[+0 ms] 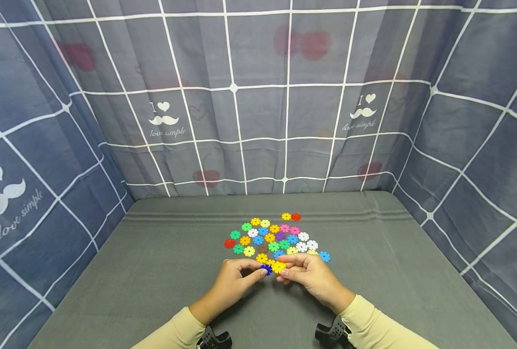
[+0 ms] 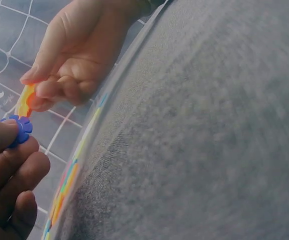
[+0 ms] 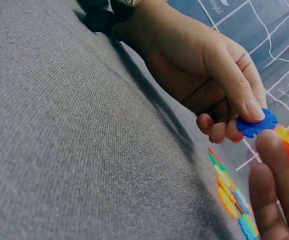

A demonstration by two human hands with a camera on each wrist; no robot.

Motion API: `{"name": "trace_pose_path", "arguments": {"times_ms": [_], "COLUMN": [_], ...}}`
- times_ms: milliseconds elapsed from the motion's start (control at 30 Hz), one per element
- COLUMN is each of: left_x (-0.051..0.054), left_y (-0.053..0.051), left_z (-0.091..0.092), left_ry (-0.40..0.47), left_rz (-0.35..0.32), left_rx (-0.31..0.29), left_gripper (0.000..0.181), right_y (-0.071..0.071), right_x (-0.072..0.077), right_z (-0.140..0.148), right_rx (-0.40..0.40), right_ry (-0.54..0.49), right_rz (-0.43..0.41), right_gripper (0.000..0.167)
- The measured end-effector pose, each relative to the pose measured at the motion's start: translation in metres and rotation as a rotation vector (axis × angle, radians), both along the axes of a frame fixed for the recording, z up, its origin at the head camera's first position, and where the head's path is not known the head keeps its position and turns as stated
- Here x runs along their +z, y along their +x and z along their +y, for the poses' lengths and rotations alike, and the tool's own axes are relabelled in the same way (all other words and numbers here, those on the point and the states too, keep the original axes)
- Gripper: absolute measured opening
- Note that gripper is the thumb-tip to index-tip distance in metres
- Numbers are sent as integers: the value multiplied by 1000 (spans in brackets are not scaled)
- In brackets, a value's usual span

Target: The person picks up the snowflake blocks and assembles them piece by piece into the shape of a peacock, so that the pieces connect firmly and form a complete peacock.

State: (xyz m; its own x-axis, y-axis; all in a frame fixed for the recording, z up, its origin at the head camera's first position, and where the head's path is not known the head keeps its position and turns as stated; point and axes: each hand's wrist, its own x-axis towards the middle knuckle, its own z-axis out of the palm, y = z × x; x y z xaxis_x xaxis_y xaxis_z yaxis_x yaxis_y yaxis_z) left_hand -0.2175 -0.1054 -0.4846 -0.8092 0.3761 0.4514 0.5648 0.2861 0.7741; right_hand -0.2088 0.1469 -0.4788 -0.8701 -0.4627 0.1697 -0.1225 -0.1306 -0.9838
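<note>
Head view: the left hand point(image 1: 233, 282) pinches a blue notched plastic disc point(image 1: 266, 268), the right hand point(image 1: 312, 275) a yellow one point(image 1: 278, 267), seemingly for joining, which calls for alignment.

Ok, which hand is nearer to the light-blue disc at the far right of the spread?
Right. The right hand is just short of the light-blue disc, slightly to its left; the left hand is farther left, pinching the dark-blue disc.

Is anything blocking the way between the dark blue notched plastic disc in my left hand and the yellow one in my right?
Nothing visible: the dark blue notched plastic disc, pinched by the left hand, sits close beside the yellow notched plastic disc in the right hand. Whether their edges touch, I can't tell.
</note>
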Motion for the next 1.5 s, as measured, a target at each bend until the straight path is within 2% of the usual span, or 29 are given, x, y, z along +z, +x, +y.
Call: {"name": "trace_pose_path", "arguments": {"times_ms": [133,333,467,567,633,700,767,867,933,1000,1067,1167,1267,1400,1500], "left_x": [-2,-2,0,1,1,1,1,-2,-3,-5,-4,-3,-4,-7,-8], "left_y": [0,0,0,-3,-6,-8,-10,-13,-14,-15,-15,-16,-16,-18,-19], "left_z": [0,2,3,3,4,3,3,2,1,0,0,1,0,-3,-6], "left_ry": [-8,-36,-46,-34,-8,33,83,142,166,177,181,173,163,189,213], "left_rz": [54,211,282,307,295,249,188,118,91,81,82,78,59,18,6], "left_rx": [-4,-9,-19,-17,-1,28,63,125,156,181,200,227,236,223,210], "left_gripper": [8,7,6,5,5,6,7,9,10,12,11,11,10,8,8], "right_y": [1,2,3,1,-3,-7,-10,-16,-21,-26,-32,-42,-50,-53,-54], "right_x": [-2,-5,-6,-6,-5,-6,-7,-11,-13,-13,-11,-6,-1,2,1], "right_z": [0,-4,-6,-6,-5,-4,-3,-5,-9,-15,-22,-30,-33,-26,-19], "right_rx": [47,94,111,109,97,60,-17,-159,-224,-249,-229,-183,-132,-111,-110], "right_ry": [-1,-49,-64,-48,-22,19,113,351,520,652,737,824,839,755,610], "right_rz": [5,-19,-30,-13,23,85,191,429,591,726,781,770,674,537,451], "right_gripper": [42,40,40,40,41,42,38,27,20,21,22,21,18,24,21]}}
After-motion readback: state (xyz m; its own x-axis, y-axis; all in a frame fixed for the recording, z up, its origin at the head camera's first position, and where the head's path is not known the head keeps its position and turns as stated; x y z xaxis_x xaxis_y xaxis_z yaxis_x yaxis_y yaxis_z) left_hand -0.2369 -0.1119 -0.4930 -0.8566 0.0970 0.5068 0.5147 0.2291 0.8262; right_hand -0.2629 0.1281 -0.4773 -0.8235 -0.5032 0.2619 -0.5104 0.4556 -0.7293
